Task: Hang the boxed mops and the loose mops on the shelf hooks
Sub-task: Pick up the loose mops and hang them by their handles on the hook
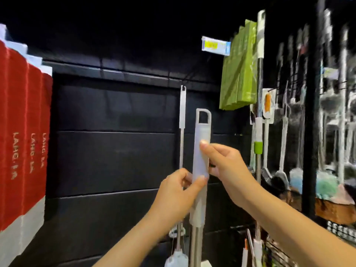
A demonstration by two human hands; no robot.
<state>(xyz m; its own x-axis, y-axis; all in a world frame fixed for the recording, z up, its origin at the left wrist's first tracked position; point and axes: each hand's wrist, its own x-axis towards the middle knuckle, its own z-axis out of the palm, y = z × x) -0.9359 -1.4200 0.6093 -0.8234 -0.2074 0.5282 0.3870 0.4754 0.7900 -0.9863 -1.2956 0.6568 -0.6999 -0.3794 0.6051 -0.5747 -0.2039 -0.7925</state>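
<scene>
While the loose mop handle [201, 151] stands upright at frame centre, long axis vertical, its hanging loop [203, 116] sits at the top, well above both hands and below and right of the dark hook [189, 77] where another hung mop handle [182, 106] already dangles. Next move, as I judge it, turns on lifting that loop up and left to hook height. Left hand [178, 191] is closed around the grey grip low down, thumb across the front. Right hand [225, 162] pinches the grip higher up, thumb on the front face, fingers behind; it is nearer the loop. Red boxes [23, 132] stand far left, green packs [238, 74] hang upper right.
</scene>
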